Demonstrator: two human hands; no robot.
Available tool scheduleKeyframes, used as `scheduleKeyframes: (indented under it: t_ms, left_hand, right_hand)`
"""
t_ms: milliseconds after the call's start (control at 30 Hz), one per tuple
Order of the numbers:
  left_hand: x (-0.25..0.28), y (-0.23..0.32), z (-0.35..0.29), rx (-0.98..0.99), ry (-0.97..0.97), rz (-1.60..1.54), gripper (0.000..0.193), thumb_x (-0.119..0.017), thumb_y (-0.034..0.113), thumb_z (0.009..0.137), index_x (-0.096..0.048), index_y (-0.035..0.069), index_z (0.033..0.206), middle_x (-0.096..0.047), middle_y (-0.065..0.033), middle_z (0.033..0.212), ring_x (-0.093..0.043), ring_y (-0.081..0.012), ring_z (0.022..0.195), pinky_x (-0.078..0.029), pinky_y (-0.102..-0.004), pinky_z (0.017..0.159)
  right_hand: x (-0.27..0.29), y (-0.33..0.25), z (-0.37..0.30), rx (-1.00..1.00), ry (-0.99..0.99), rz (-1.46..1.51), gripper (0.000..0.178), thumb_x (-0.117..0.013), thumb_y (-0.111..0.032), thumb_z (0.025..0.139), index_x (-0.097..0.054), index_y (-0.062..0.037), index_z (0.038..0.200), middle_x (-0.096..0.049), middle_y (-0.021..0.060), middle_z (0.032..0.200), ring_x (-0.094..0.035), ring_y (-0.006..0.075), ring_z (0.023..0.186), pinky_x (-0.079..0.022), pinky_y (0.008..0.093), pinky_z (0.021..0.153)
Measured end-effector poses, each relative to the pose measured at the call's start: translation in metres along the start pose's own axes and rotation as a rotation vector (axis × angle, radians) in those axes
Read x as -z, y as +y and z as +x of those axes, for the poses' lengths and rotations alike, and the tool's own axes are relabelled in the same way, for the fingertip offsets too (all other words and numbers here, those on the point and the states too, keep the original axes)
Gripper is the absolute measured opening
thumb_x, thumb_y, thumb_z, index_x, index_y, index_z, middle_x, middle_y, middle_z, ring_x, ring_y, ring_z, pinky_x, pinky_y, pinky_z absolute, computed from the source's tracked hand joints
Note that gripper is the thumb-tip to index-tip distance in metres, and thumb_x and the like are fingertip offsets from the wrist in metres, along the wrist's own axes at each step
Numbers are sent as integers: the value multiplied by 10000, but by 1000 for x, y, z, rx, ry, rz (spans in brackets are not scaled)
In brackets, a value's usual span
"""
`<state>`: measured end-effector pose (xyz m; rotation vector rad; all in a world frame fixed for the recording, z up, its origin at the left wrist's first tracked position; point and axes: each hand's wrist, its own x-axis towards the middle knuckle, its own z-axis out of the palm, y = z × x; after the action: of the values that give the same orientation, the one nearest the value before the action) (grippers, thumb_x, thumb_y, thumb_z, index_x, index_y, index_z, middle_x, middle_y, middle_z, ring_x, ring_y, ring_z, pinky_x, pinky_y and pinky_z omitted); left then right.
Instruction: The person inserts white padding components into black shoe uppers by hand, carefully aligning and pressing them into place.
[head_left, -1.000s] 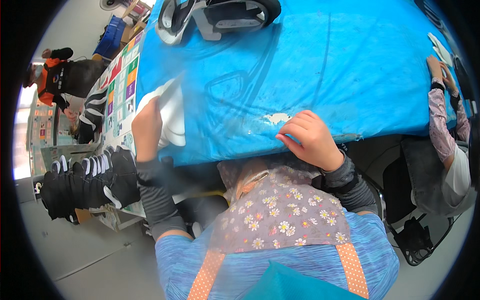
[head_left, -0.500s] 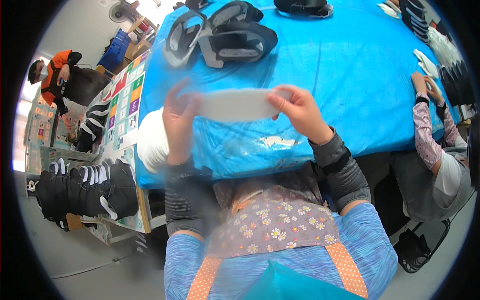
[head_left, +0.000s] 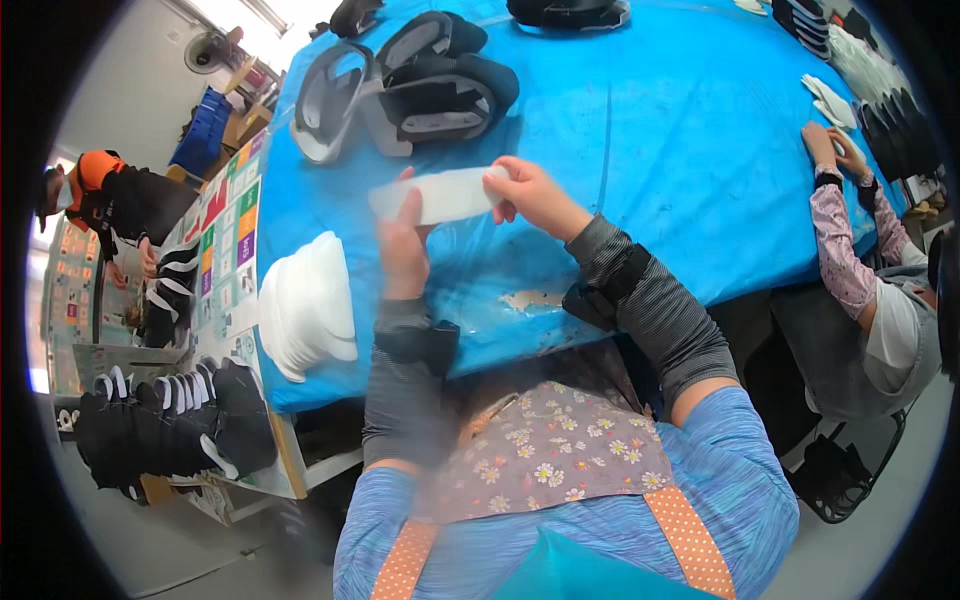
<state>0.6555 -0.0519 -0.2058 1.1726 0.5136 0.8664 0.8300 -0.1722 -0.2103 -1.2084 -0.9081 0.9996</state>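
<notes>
A long, flat white pad (head_left: 450, 196) with rounded edges is held out in front of me over the blue-covered table. My left hand (head_left: 404, 245) grips its left end, thumb across the front face, fingers mostly behind it. At the other end, my right hand (head_left: 538, 200) pinches the pad between thumb and fingers. To the left of my left hand, at the table's near edge, lies a stack of similar white curved pads (head_left: 312, 305). Beyond the held pad sit several black and grey padded pieces (head_left: 445, 100) with oval openings.
A blue plastic sheet (head_left: 680, 170) covers the table, with a worn pale patch (head_left: 530, 300) near its front edge. Black padded items (head_left: 170, 425) line a lower stand at left. A co-worker's hands (head_left: 835, 150) rest by white gloves (head_left: 828, 100) at right; another person (head_left: 105, 190) stands far left.
My left hand has gone from raised, blurred fingers at the pad's end to a thumb-on-face grip, uncovering the white stack. The view has shifted, and the pad now tilts up at its right end.
</notes>
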Motion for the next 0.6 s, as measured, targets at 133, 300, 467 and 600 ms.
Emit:
scheduleKeyframes:
  t_ms: [133,300,467,600]
  left_hand:
    - [8,-7,1,17,37,-281,410,-482,383,1072,-546,57,1312,-668,-103,1179,-663,-210,1092,-563,-360,917]
    - [23,-17,-4,187,-51,-609,429,-447,515,1061,-618,124,1106,-687,-26,1094,-675,-201,1041,-547,-365,931]
    - [18,-19,-7,417,-262,-715,511,-422,556,1058,-508,169,735,-617,8,723,-563,-134,709,-460,-307,680]
    - [26,-18,-5,532,-421,-792,563,-409,555,1063,-393,190,636,-465,32,546,-430,-118,544,-344,-280,533]
  right_hand:
    - [-2,-19,-6,16,-191,200,276,-561,-325,1045,-591,-51,1061,-663,30,791,-655,119,714,-490,267,665]
    - [3,-15,-7,34,-323,137,275,-587,-319,1034,-605,-51,1093,-668,42,858,-648,124,725,-494,269,680]
    - [5,-8,-7,185,-281,-90,561,-760,-322,890,-549,-54,1334,-621,81,1217,-589,138,1035,-493,315,912]
    - [-3,-13,-11,183,-400,-250,1060,-866,-321,728,-285,-112,1590,-322,107,1618,-310,222,1487,-261,438,1220]
